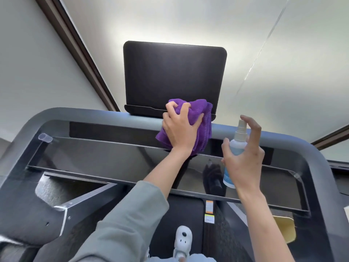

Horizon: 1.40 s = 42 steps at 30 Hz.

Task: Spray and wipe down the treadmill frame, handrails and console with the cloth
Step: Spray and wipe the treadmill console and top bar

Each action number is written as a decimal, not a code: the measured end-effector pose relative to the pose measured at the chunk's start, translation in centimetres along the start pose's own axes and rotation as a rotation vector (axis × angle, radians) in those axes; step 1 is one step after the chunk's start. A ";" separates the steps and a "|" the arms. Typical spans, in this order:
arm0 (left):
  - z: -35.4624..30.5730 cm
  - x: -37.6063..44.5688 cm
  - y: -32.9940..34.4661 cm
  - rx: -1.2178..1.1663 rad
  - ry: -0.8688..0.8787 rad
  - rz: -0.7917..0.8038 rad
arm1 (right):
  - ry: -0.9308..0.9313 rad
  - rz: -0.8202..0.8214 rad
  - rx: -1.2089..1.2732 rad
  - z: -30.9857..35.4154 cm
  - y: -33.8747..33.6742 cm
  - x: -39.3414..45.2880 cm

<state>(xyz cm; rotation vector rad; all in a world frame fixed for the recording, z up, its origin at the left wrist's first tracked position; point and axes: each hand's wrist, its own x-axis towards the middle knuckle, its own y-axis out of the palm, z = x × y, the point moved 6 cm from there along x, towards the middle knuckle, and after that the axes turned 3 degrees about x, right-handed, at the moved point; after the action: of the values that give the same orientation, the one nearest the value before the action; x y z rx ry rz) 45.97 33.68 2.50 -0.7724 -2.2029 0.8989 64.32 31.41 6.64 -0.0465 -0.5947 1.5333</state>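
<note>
Up top, left hand (pixel 181 127) clutching purple cloth (pixel 200 118) below dark screen (pixel 174 76), right hand (pixel 243 159) gripping spray bottle (pixel 236 146).

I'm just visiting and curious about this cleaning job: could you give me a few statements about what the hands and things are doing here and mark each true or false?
1. The left hand grips a purple cloth against the top bar of the treadmill. True.
2. The right hand is empty. False: it holds a spray bottle, with a finger raised above the nozzle.
3. The cloth is lying on the floor. False: it is bunched up just below the dark screen.
4. The spray bottle stands upright in the hand. True.
5. A white shoe shows on the treadmill belt below. True.
</note>
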 end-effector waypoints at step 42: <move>30.8 0.4 -21.0 -0.397 -0.264 0.155 | 0.133 -0.028 -0.406 7.7 16.7 -12.4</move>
<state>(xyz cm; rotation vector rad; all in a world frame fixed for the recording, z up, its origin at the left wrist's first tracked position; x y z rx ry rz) 17.56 9.52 0.95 -1.0726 -2.6290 0.6718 46.94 18.31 2.65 -0.4443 -0.7876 1.3502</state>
